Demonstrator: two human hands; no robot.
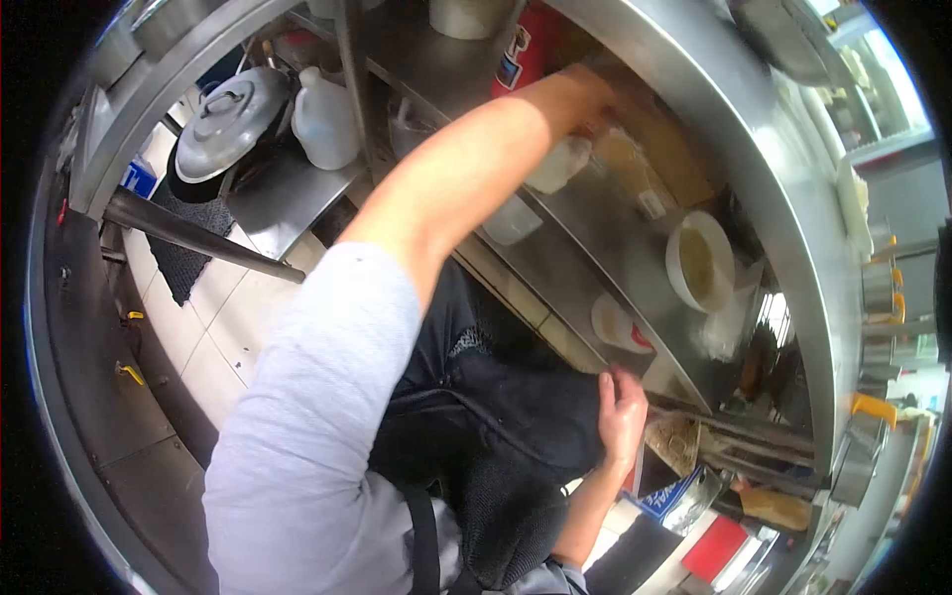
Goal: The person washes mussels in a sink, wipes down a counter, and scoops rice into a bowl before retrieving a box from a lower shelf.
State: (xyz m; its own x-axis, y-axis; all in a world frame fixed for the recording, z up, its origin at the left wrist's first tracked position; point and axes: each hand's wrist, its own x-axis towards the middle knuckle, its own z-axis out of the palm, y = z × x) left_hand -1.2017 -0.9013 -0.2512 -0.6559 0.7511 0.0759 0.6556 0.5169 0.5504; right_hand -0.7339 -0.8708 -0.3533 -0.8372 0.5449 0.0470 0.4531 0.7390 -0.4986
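Observation:
My left hand (598, 99) reaches into the shaded upper shelf, by a cardboard box (669, 149) and a whitish plastic container (560, 164). Its fingers are dim and partly hidden, so its hold is unclear. My right hand (622, 421) rests open against the side of my bent knee in black trousers (535, 407), with nothing seen in it. A white bowl with pale contents (702, 262) stands on the same shelf, beside a clear plastic bag (719, 332). On the shelf below is a white tub with a red mark (620, 325).
The steel counter edge (764, 169) curves overhead. To the left, a metal lid (233, 124) and a white jug (325, 119) stand on a low shelf. A red container (531, 45) is further back. Yellow-handled valves (129, 373) sit at left; a red board (716, 547) lies low right.

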